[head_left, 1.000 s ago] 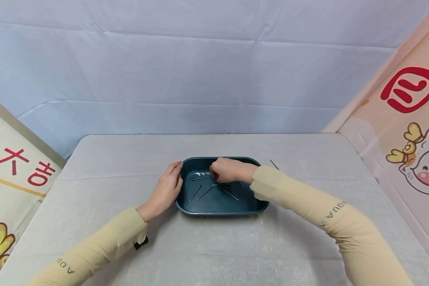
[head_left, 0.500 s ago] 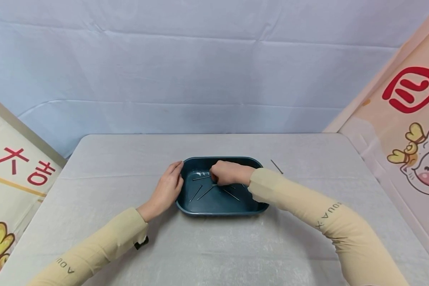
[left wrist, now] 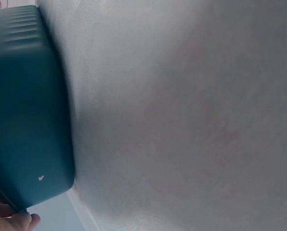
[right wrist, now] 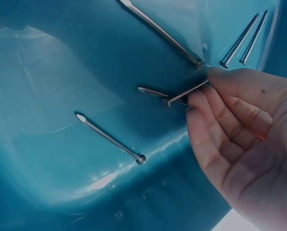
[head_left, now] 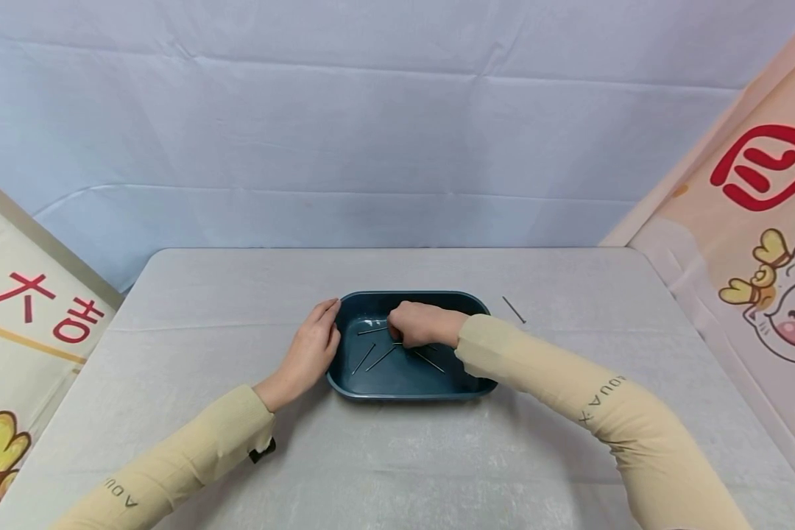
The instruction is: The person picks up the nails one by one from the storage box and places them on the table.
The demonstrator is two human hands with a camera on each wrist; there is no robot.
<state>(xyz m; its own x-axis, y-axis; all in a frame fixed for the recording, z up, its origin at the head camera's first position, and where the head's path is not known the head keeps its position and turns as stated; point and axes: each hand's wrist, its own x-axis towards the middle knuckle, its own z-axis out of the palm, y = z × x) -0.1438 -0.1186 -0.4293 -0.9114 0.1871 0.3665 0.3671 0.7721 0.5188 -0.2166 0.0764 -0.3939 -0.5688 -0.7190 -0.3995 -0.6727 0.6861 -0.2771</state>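
Observation:
A dark teal tray (head_left: pixel 411 389) stands on the table, with several steel nails lying on its floor. At the tray's left end my left hand (head_left: pixel 308 352) grips the rim, and its fingertips (left wrist: pixel 18 219) show at the rim in the left wrist view. My right hand (head_left: pixel 424 324) reaches down inside the tray. In the right wrist view, its thumb and fingertips pinch one end of a nail (right wrist: pixel 186 93), which crosses over another nail (right wrist: pixel 154 92). A separate nail (right wrist: pixel 112 138) lies nearby, and a longer-looking one (right wrist: pixel 163 33) is beyond the fingertips.
One nail (head_left: pixel 514 310) lies on the grey cloth-covered table (head_left: pixel 397 471), right of the tray. A pale cloth backdrop (head_left: pixel 397 147) hangs behind the table. Printed cloths (head_left: pixel 755 280) flank both sides.
My right hand and forearm have shifted slightly left and down within the tray, uncovering more of the nail on the table. My left hand stays at the rim.

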